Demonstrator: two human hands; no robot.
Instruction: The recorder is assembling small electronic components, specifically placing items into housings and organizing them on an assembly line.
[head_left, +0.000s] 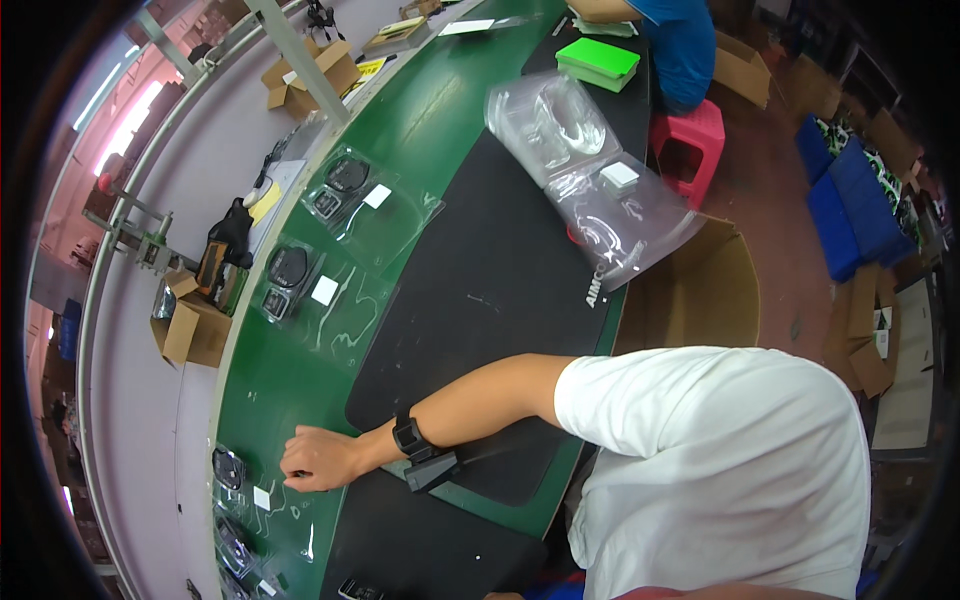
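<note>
**Hand on the belt, bagged sets already moving off**

Reaching across the green conveyor belt [300, 370], one hand [318, 458] — a black wrist device on its forearm — rests knuckles-up with its fingers curled at the edge of a clear bagged packet [240, 480]. Whether it pinches the bag's film or only presses on it cannot be told, nor which hand it is; the other hand is out of view. Judging by the layout, the work looks well underway: two bagged sets [330, 255], each with dark parts and a white card, lie farther up the belt, and more packets sit near the lower edge. A heap of empty clear bags [590, 170] on the black mat [490, 290] suggests plenty remains.
</note>
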